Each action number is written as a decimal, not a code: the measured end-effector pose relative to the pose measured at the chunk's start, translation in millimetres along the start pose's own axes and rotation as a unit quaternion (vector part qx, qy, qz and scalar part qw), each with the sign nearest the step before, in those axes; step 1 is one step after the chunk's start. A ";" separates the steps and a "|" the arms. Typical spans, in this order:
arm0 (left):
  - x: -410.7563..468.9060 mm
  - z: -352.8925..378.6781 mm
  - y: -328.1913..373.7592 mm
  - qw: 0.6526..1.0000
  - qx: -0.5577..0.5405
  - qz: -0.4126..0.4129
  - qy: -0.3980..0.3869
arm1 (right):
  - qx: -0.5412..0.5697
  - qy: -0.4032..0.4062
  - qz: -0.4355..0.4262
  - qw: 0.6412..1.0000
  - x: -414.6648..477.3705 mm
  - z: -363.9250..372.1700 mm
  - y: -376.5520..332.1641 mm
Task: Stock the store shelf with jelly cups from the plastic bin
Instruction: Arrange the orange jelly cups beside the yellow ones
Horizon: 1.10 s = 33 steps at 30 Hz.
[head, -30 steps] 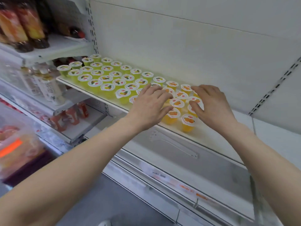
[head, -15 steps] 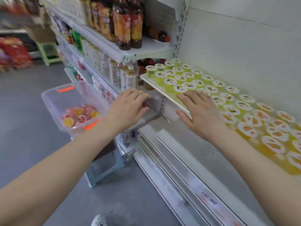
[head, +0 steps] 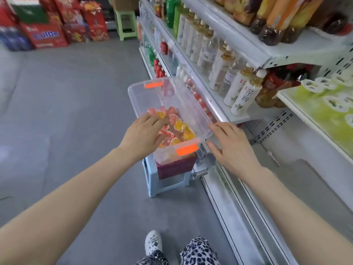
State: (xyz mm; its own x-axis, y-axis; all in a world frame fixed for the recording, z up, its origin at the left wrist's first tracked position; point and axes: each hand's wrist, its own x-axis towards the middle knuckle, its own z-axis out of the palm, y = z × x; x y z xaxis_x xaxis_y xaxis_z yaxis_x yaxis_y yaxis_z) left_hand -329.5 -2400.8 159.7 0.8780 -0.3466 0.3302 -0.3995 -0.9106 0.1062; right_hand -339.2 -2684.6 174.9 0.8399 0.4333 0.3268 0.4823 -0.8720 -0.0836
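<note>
Where the jelly cups [head: 179, 129] lie: heaped at the near end of the plastic bin [head: 184, 96], small domed tubs of glossy orange, yellow and pink-red, tumbled at all angles.
Plastic bin: a long clear box with rounded corners and a thick rim; a flat orange latch [head: 187, 149] at the near end, and one more at the far end.
Left hand [head: 145, 134]: reached over the near rim, fingers spread and fairly straight, lying on top of the cups (nothing visibly gripped).
Right hand [head: 233, 148]: released, fingers straight, at the bin's near right corner; whether the tips touch the rim cannot be told.
Under the bin: a dark red box [head: 175, 167], itself on a pale blue plastic stool [head: 164, 182].
Store shelf [head: 303, 116]: white painted metal to the right, carrying green cups [head: 313, 87] with round white lids (blurred).
Neighbouring shelf: slim tea bottles [head: 242, 94] with white labels, upright in rows.
Floor [head: 66, 111]: smooth grey.
</note>
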 end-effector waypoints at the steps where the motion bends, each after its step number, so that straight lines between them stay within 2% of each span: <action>1: -0.2 6.2 -9.2 1.000 -0.003 -0.010 -0.013 | 0.008 -0.018 -0.001 1.000 8.7 10.7 -0.6; 7: 21.7 45.2 -45.5 0.996 -0.020 -0.067 -0.055 | 0.013 -0.116 -0.036 0.993 69.1 67.3 19.1; 9: 31.4 57.6 -55.4 0.993 -0.029 -0.093 -0.064 | 0.012 -0.175 -0.051 0.983 95.4 84.8 28.4; 13: 54.0 81.4 -72.8 0.989 -0.035 -0.126 -0.062 | -0.004 -0.335 -0.071 0.939 147.5 130.8 43.8; 18: 67.7 119.5 -87.9 0.982 -0.018 -0.159 -0.099 | -0.051 -0.426 -0.109 0.897 181.6 190.2 44.7; 21: 67.6 129.8 -87.9 0.982 -0.002 -0.170 -0.088 | -0.103 -0.479 -0.109 0.865 186.0 215.5 45.8; 23: 67.2 130.8 -88.2 0.982 0.001 -0.169 -0.084 | -0.119 -0.489 -0.119 0.856 185.8 225.2 45.7; 26: 68.7 129.0 -88.0 0.978 0.025 -0.174 -0.116 | -0.128 -0.469 -0.138 0.863 185.8 229.9 46.3; 31: 100.2 132.0 -82.7 0.944 0.095 -0.170 -0.266 | -0.065 -0.390 -0.100 0.913 197.2 208.9 43.1; 33: 121.2 140.0 -84.6 0.926 0.087 -0.207 -0.304 | -0.038 -0.367 -0.095 0.924 202.4 200.5 43.8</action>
State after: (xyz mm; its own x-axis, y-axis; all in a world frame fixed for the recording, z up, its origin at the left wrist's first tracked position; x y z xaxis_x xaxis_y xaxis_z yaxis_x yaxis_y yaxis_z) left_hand -152.4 -2397.4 59.4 0.9539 0.0265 -0.2989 0.0075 -0.9979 -0.0643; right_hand -98.2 -2589.4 48.6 0.6977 0.5933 -0.4014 0.6427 -0.7660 -0.0151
